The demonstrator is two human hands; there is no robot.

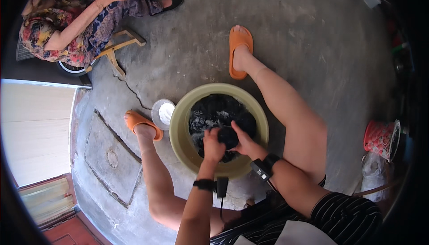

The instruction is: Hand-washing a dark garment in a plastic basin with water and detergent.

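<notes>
Between my feet stands a round olive-yellow basin [176,131]. Dark wet cloth [206,111] lies in it, with streaks of pale suds on top. My left hand [213,146] is closed on the cloth's near part and slightly smeared by motion. Across from it, my right hand [243,141] grips the same bunched part, its thumb stretched along one side. Both hands are inside the basin's rim, close together. A small clear bowl [155,115] with white powder [166,111] sits on the floor, just left of the basin.
A seated person [73,39] in patterned clothes is at the far left, by a wooden frame [117,48]. My orange slippers [234,59] flank the basin. At right stand a red patterned container [377,137] and a clear plastic bag [373,169]. Cracks run across the concrete floor [304,35].
</notes>
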